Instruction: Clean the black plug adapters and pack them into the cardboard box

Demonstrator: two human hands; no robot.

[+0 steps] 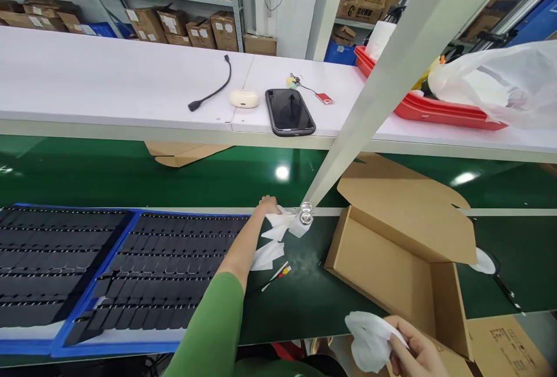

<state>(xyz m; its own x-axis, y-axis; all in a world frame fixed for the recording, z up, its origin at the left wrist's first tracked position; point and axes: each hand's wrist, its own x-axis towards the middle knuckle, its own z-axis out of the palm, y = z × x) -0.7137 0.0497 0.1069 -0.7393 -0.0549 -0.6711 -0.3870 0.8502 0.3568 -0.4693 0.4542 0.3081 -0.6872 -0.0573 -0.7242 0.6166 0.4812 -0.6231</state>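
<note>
My left hand (270, 205) reaches across the bench to crumpled white tissues (279, 223) beside the base of a white post. Its fingers are curled at a tissue's edge, partly hidden from me. Another white tissue (266, 256) lies just nearer. At the lower right, my right hand (413, 349) pinches a crumpled white tissue (369, 339) between thumb and fingers, in front of a brown cardboard box (387, 249) with its lid raised. Thin cables with red and yellow ends (278, 275) lie between the hands, nearer to the left one.
Blue-edged trays of black panels (174, 272) fill the left. The slanting white post (348, 127) rises from the bench to a shelf holding a phone (290, 111), a cream case (244, 98), a black cable (213, 91) and a red tray (444, 115). A round white item (483, 262) lies right of the box.
</note>
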